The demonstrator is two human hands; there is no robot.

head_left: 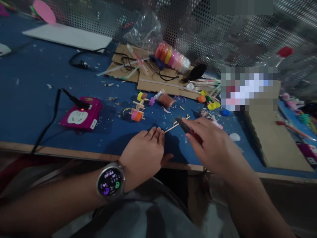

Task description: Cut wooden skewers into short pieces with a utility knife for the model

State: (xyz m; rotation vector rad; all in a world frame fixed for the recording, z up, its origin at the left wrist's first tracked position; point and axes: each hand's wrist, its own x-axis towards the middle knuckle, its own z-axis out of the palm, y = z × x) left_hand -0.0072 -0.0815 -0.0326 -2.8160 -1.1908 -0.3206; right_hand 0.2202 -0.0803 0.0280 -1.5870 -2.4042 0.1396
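My right hand (210, 142) is closed around a cutter knife (183, 125) with a dark blade and a partly hidden red handle. Its blade points up and left, close to a thin wooden stick (172, 128) lying on the blue tabletop. Fingers together, my left hand (146, 150) presses that stick down at its near end, which is hidden under the fingers. A smartwatch (110, 181) is on my left wrist. Just beyond my hands stands a small frame of sticks (138, 107) with coloured clay pieces on it. A packet of brown clay (166, 100) lies to its right.
To the left is a magenta box (83, 114) with a black cable plugged in. Cardboard sheets (160, 86) carry a pack of coloured clay (170, 56) and cables at the back, before a perforated metal screen (188, 29). More cardboard (279, 138) lies right.
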